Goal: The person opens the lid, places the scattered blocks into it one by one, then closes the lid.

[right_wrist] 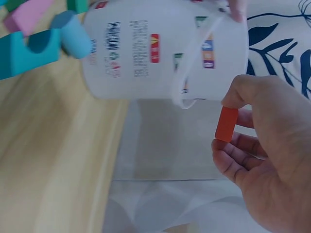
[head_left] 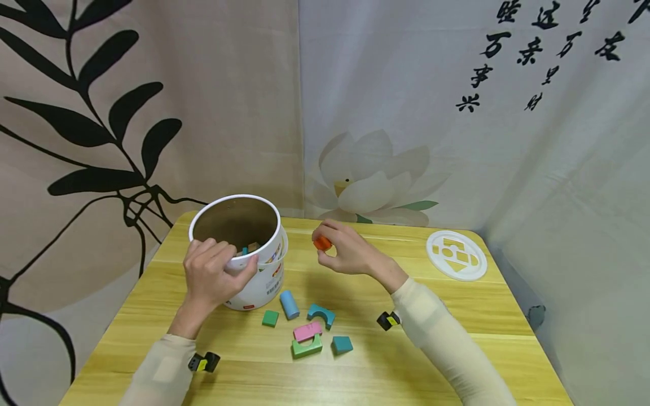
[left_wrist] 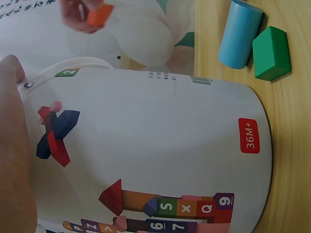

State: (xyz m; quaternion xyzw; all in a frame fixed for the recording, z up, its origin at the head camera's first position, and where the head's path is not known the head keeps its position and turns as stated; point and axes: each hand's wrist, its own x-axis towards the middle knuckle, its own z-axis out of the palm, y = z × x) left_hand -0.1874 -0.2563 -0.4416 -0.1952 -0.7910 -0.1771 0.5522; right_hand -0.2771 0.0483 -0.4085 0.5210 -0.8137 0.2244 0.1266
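Note:
My left hand (head_left: 210,273) grips the near rim of a white bucket (head_left: 264,282), with the thumb along the outside. Inside the bucket a few blocks (head_left: 249,248) show near the bottom. To the right of the bucket and apart from it, my right hand (head_left: 350,248) pinches a small orange block (head_left: 322,243) between thumb and fingers. In the right wrist view the orange block (right_wrist: 226,124) looks like a narrow rectangle held by its ends. A blue cylinder (head_left: 289,305) and a green block (head_left: 270,318) lie on the table close by the bucket's base.
On the wooden table (head_left: 406,361) also lie a blue arch (head_left: 322,314), a pink block (head_left: 307,331), a light green arch (head_left: 307,348) and a teal block (head_left: 342,345). A white round lid with shaped cut-outs (head_left: 434,249) lies at the right. Printed curtains (head_left: 244,113) hang behind.

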